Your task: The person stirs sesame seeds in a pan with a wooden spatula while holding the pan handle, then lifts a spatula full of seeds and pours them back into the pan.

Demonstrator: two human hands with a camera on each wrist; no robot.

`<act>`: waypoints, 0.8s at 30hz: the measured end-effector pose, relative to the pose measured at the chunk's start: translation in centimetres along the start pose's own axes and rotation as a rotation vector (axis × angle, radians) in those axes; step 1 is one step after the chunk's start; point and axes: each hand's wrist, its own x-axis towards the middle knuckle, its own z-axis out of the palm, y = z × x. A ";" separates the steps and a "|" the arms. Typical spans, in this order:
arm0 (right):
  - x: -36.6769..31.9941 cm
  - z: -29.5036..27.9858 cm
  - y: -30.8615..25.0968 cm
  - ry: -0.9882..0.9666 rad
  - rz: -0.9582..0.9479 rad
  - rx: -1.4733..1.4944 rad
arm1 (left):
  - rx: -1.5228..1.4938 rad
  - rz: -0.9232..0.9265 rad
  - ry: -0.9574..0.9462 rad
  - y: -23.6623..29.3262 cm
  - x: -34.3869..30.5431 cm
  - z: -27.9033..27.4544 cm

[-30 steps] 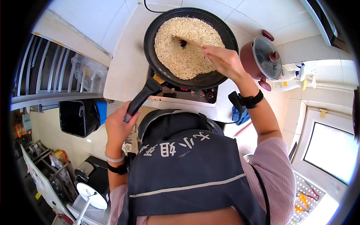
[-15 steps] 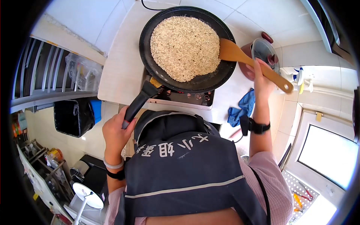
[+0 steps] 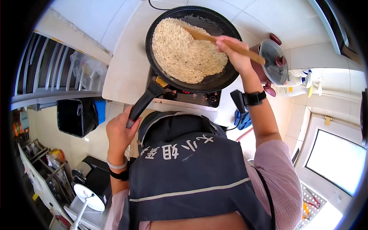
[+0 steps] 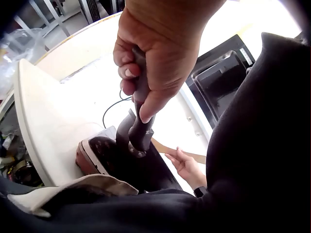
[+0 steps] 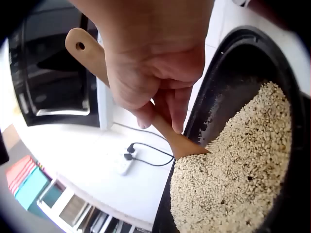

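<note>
My left hand (image 3: 121, 130) grips the black handle (image 3: 143, 102) of a wide frying pan (image 3: 216, 85), fingers wrapped round it, as the left wrist view also shows. Pale grains like sesame seeds (image 3: 184, 57) are heaped to the left and front of the pan, and its dark bottom shows at the back right. My right hand (image 3: 237, 55) holds a wooden spatula (image 3: 251, 55) by the handle. In the right wrist view the spatula's blade (image 5: 187, 146) is partly buried at the edge of the seeds, and fingers and thumb close around its handle.
Beneath the pan sits an induction cooker (image 3: 191, 100) with lit red digits. A lidded maroon pot (image 3: 273, 61) stands close on the right, spray bottles behind it. A blue cloth (image 3: 243, 119) lies by the counter's front. The right wrist view shows a power strip (image 5: 124, 162) with plugged cords.
The spatula has swept from the pan's right rim leftward into the seeds, my right hand moving with it. The seeds have shifted left, baring the back right. My left hand stays on the handle.
</note>
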 end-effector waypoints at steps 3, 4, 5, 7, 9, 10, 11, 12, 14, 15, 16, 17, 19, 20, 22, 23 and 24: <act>-3.3 0.2 -4.0 -0.253 -0.102 -0.215 | 0.000 -0.005 -0.007 0.1 0.0 0.1; -4.0 -0.3 -4.4 -0.315 -0.289 -0.281 | 0.006 -0.007 0.002 0.0 0.0 0.2; -4.8 -0.9 -4.7 -0.378 -0.476 -0.345 | 0.013 -0.011 0.010 0.0 -0.1 0.3; -6.8 -1.5 -8.0 -0.413 -0.461 -0.379 | 0.001 -0.028 0.010 0.1 -0.3 0.5; -8.3 -2.4 -10.3 -0.448 -0.447 -0.414 | -0.010 -0.044 0.009 0.1 -0.4 0.6; -8.9 -3.0 -10.9 -0.441 -0.406 -0.435 | -0.018 -0.047 0.013 0.0 -0.4 0.6; -9.4 -3.7 -11.1 -0.434 -0.364 -0.456 | -0.026 -0.050 0.017 0.0 -0.3 0.6; -9.7 -4.5 -10.9 -0.403 -0.403 -0.461 | -0.030 -0.053 0.011 0.0 -0.3 0.6; -10.9 -4.7 -11.6 -0.342 -0.361 -0.441 | -0.038 -0.036 0.027 0.0 -0.3 0.7; -11.4 -4.7 -12.0 -0.276 -0.326 -0.423 | -0.042 -0.036 0.021 0.0 -0.2 0.7; -11.4 -3.9 -11.9 -0.242 -0.352 -0.346 | -0.052 -0.044 0.020 0.1 -0.2 0.7; -11.7 -2.9 -11.7 -0.239 -0.252 -0.250 | -0.062 -0.053 0.020 0.2 -0.1 0.6; -11.2 -0.6 -9.6 -0.233 -0.237 -0.238 | -0.059 -0.055 0.014 0.3 -0.2 0.5; -10.9 0.4 -8.3 -0.231 -0.233 -0.238 | -0.054 -0.062 0.014 0.4 -0.1 0.5; -10.0 1.8 -5.7 -0.062 -0.272 -0.304 | -0.062 -0.050 0.021 0.5 -0.1 0.6; -9.6 1.8 -5.0 -0.060 -0.267 -0.302 | -0.070 -0.039 0.033 0.4 -0.1 0.6; -9.1 1.7 -4.4 0.034 -0.181 -0.252 | -0.070 -0.038 0.028 0.3 -0.2 0.6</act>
